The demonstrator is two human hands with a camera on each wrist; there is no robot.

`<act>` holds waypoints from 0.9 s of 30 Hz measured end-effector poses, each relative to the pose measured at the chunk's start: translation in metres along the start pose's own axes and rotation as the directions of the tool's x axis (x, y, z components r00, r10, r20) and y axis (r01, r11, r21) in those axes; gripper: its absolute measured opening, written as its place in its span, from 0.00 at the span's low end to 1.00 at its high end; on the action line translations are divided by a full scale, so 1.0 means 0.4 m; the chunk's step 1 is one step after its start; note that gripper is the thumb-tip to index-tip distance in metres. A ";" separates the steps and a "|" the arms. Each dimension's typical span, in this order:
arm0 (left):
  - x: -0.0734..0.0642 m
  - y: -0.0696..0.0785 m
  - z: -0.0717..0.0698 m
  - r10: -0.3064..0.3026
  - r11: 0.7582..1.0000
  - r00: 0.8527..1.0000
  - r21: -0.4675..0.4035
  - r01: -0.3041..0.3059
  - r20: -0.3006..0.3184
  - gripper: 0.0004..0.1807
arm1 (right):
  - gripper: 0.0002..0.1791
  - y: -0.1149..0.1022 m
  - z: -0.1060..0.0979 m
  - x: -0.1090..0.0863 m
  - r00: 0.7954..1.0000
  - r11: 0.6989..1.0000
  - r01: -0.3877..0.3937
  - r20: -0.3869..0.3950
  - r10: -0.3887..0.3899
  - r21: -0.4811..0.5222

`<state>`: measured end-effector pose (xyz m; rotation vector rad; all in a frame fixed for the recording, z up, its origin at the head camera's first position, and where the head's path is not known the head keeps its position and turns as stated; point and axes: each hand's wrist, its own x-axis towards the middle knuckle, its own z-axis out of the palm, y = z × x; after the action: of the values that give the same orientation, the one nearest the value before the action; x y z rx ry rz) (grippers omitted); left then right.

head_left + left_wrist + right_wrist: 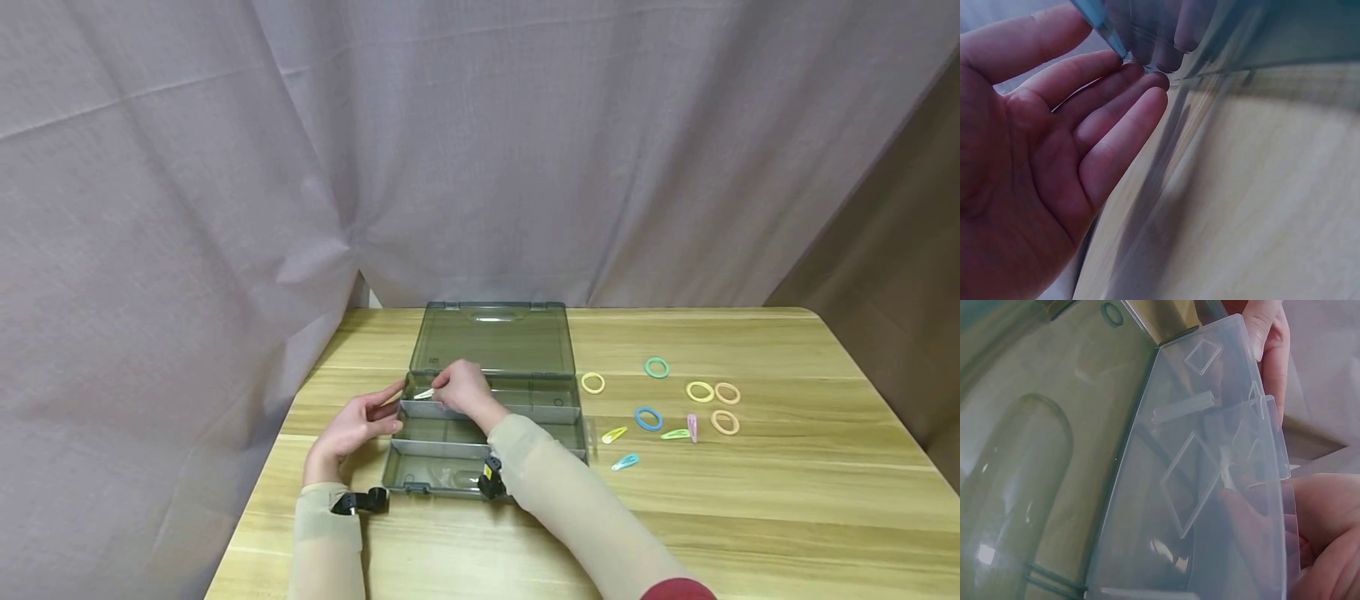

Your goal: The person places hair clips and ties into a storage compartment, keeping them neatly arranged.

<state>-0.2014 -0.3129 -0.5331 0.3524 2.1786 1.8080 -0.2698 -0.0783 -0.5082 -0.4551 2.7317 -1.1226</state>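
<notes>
A grey translucent plastic organizer box [442, 475] lies on the table with its lid [495, 346] swung back. Two clear dividers [1147, 487] split its inside into three long compartments. My right hand [463, 390] reaches into the far compartment, at its left end. It pinches a pale snap hair clip [423, 394] between thumb and fingers; the dividers partly veil these fingers in the right wrist view. At the box's left side, my left hand [352, 429] rests with its loosely extended fingers [1125, 140] against the outer wall and its thumb near the rim.
Right of the box lie several hair clips, among them yellow [614, 435], green [676, 434], pink [692, 428] and blue [626, 462]. Around them are several ring-shaped hair ties, such as a blue one [638, 423] and a green one [647, 370]. A grey curtain [480, 167] hangs behind.
</notes>
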 end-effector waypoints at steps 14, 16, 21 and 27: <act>0.001 0.001 -0.002 0.009 1.000 1.000 0.000 -0.009 0.007 0.43 | 0.07 0.001 -0.006 -0.002 1.000 1.000 -0.020 0.003 0.020 0.002; 0.002 0.000 -0.001 0.009 1.000 1.000 -0.002 -0.009 0.008 0.42 | 0.08 0.004 -0.008 0.000 1.000 1.000 -0.011 0.007 0.011 0.002; 0.005 -0.002 0.001 0.016 1.000 1.000 -0.004 -0.016 0.017 0.42 | 0.11 0.018 -0.032 -0.006 0.998 0.999 0.031 0.051 -0.033 0.036; 0.000 -0.001 0.002 0.022 1.000 1.000 -0.008 -0.022 0.014 0.42 | 0.15 0.051 -0.097 -0.019 0.978 0.988 0.101 0.172 -0.120 0.115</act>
<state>-0.2010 -0.3122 -0.5335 0.3873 2.1658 1.8201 -0.2768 -0.0364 -0.4950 -0.6661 2.5066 -1.1838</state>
